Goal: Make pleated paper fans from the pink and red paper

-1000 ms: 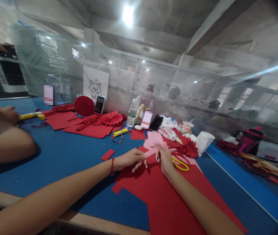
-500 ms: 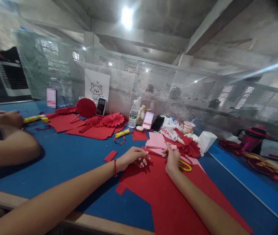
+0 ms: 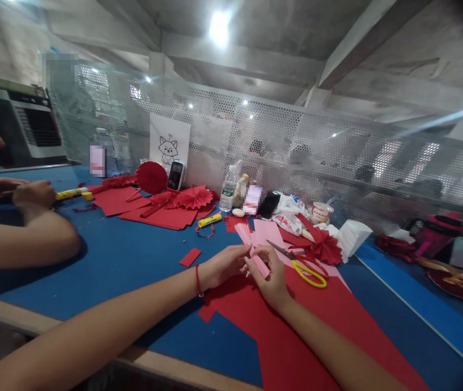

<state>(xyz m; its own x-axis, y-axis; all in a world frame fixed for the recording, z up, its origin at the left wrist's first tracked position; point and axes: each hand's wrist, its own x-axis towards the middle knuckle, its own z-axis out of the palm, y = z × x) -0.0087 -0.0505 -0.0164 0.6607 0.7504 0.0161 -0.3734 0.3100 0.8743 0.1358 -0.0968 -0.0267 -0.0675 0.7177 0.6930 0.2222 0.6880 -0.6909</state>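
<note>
My left hand (image 3: 228, 265) and my right hand (image 3: 273, 279) meet over a large red paper sheet (image 3: 308, 320). Between their fingertips is a pink folded paper strip (image 3: 260, 266), partly covered by the fingers. A red band circles my left wrist. Scissors (image 3: 312, 276) with red and yellow handles lie just right of my right hand, blades apart. Behind the hands rest pink paper sheets (image 3: 267, 232). A small red paper piece (image 3: 191, 257) lies left of my left hand.
A yellow glue stick (image 3: 210, 220), a water bottle (image 3: 227, 189) and a plastic bag (image 3: 289, 210) stand or lie farther back. Red fan-folded paper (image 3: 194, 197) sits on red sheets. On the left, another person's forearm (image 3: 23, 241) rests on the blue table (image 3: 125, 260).
My right hand has moved left and down from the pink sheets, bringing a pink strip to my left hand. The scissors are now uncovered. The view has shifted slightly.
</note>
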